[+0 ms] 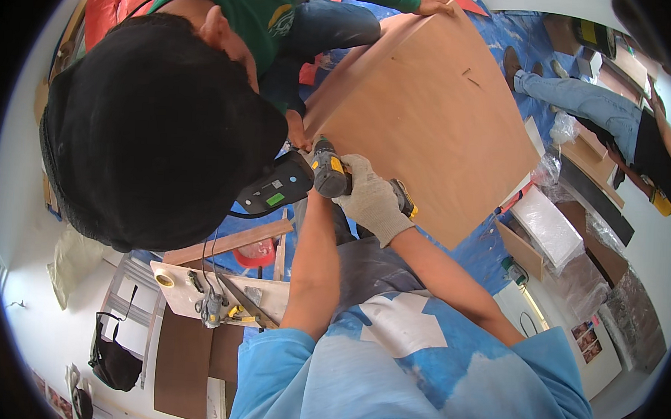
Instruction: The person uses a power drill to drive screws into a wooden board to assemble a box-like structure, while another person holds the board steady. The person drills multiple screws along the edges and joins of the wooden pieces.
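– First, state the grip on each side.
– My gloved right hand [377, 200] is wrapped around the handle of the yellow-and-black cordless drill [330, 172]. My bare left forearm [314, 261] runs up to the drill; the left hand is hidden behind it, so I cannot tell its grip.
– Specify the drill's location.
– It is held at the left edge of the large wooden panel [429, 131], chuck pointing away from me. A co-worker's near hand [298, 130] is just beside the chuck; their far hand [436, 6] rests on the panel's far end.

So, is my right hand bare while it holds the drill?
No, the right hand holding the drill wears a pale knit glove.
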